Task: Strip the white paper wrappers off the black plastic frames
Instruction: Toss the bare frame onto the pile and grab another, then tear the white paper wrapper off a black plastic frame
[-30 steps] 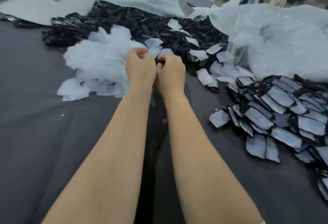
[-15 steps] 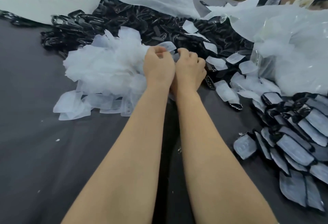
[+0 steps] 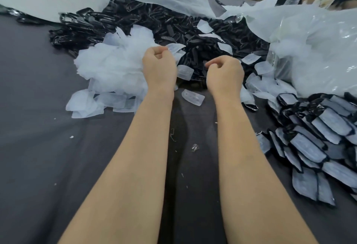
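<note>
My left hand (image 3: 159, 68) pinches a peeled wrapper (image 3: 174, 47) between thumb and curled fingers, at the edge of the wrapper pile (image 3: 116, 66). My right hand (image 3: 225, 74) is apart from it above the bare frames (image 3: 173, 23), fingers curled in, but whether they hold a frame I cannot tell. I judge this one stripped, so next I drop the pieces on their heaps and reach right for the wrapped frames (image 3: 318, 128), a big stack yet to do.

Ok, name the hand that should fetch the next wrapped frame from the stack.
Likely right: the right hand is nearer the wrapped stack; the left hand pinches a white wrapper beside the paper pile.
</note>
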### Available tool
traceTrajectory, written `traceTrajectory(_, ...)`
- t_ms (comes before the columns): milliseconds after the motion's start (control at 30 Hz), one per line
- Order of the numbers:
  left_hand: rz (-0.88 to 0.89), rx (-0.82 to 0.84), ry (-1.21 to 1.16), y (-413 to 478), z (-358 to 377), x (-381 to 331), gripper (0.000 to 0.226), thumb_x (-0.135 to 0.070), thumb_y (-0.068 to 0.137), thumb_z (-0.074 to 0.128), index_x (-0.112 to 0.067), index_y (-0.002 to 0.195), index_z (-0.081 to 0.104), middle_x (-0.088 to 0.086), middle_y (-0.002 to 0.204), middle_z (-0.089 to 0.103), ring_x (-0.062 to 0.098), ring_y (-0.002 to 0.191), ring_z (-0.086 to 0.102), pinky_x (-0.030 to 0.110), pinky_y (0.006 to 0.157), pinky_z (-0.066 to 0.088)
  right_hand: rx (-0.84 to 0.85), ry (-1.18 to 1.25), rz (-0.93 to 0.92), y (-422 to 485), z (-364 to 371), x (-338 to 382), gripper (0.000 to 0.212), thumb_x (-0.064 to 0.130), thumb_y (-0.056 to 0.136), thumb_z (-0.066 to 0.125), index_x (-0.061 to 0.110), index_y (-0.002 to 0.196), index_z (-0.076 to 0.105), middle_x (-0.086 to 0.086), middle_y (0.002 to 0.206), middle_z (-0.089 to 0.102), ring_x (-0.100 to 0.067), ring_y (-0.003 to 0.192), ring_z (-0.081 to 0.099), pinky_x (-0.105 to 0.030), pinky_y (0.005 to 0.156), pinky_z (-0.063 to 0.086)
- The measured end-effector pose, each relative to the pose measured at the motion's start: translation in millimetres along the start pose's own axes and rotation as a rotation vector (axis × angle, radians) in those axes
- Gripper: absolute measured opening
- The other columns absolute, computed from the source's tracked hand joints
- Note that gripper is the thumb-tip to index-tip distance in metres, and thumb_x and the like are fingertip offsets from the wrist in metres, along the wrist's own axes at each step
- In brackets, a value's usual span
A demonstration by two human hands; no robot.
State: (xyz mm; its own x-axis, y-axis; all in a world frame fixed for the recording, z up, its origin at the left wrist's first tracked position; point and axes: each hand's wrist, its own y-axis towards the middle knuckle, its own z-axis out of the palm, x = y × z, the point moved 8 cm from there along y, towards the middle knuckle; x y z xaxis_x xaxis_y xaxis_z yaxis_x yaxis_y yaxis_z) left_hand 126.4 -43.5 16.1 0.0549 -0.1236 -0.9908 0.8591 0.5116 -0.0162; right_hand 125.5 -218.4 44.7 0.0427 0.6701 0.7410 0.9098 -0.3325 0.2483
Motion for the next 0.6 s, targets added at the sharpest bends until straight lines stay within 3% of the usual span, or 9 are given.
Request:
traceTrajectory(67, -0.006, 0.006, -0.009, -1.6, 1.6, -0.7, 0.016, -0.007, 0.093, 0.043, -0.016, 0.096, 0.055, -0.008, 0.080, 0.055, 0.009, 0.080, 0.056, 0.017, 0.069, 0.047, 0.190, -0.059, -0.043, -4.6, 17.5, 7.7, 0.032, 0.005, 0.084, 0.045, 0.016, 0.087, 0.075, -0.006, 0.093, 0.072, -0.020, 0.086, 0.063, -0.031, 0.075, 0.052)
traceTrajectory(167, -0.025, 0.021, -0.043, -3.2, 5.7, 0.0, 0.016, -0.006, 0.093, 0.043, -0.013, 0.095, 0.057, -0.007, 0.083, 0.056, 0.020, 0.100, 0.061, 0.036, 0.092, 0.052, 0.391, -0.189, -0.063, -12.3, 42.3, 13.4, 0.036, 0.005, 0.085, 0.045, 0.020, 0.102, 0.073, -0.007, 0.110, 0.069, -0.023, 0.105, 0.061, -0.033, 0.091, 0.049)
traceTrajectory(333, -0.030, 0.018, -0.039, 0.9, 1.6, 3.1, 0.020, -0.006, 0.092, 0.041, -0.018, 0.091, 0.056, -0.006, 0.083, 0.056, 0.014, 0.086, 0.060, 0.027, 0.072, 0.052, 0.210, -0.137, -0.032, 1.4, 30.0, 1.8, 0.050, -0.003, 0.087, 0.040, 0.014, 0.131, 0.055, -0.006, 0.137, 0.053, -0.026, 0.128, 0.045, -0.030, 0.102, 0.036)
traceTrajectory(400, -0.040, 0.009, -0.038, 4.5, -1.0, 4.5, 0.020, -0.006, 0.092, 0.040, -0.018, 0.090, 0.056, -0.006, 0.084, 0.056, 0.015, 0.089, 0.061, 0.030, 0.080, 0.055, 0.144, -0.096, -0.001, 7.2, 21.3, -6.4, 0.054, -0.005, 0.087, 0.038, 0.013, 0.137, 0.049, -0.005, 0.141, 0.049, -0.022, 0.131, 0.043, -0.024, 0.100, 0.034)
traceTrajectory(500, -0.049, 0.002, -0.044, 5.7, -0.4, 5.3, 0.019, -0.007, 0.092, 0.041, -0.018, 0.090, 0.056, -0.006, 0.083, 0.056, 0.017, 0.093, 0.062, 0.034, 0.088, 0.054, 0.092, -0.067, 0.007, 8.7, 18.3, -11.0, 0.048, -0.004, 0.089, 0.039, 0.012, 0.130, 0.056, -0.004, 0.133, 0.056, -0.018, 0.122, 0.050, -0.016, 0.084, 0.034)
traceTrajectory(600, -0.046, 0.010, -0.048, 4.0, 3.8, 4.8, 0.020, -0.005, 0.091, 0.041, -0.016, 0.092, 0.057, -0.007, 0.080, 0.055, 0.014, 0.083, 0.060, 0.032, 0.083, 0.053, 0.093, -0.060, -0.011, 8.3, 21.4, -7.2, 0.041, 0.001, 0.089, 0.042, 0.013, 0.122, 0.062, -0.005, 0.124, 0.063, -0.020, 0.115, 0.056, -0.021, 0.083, 0.040)
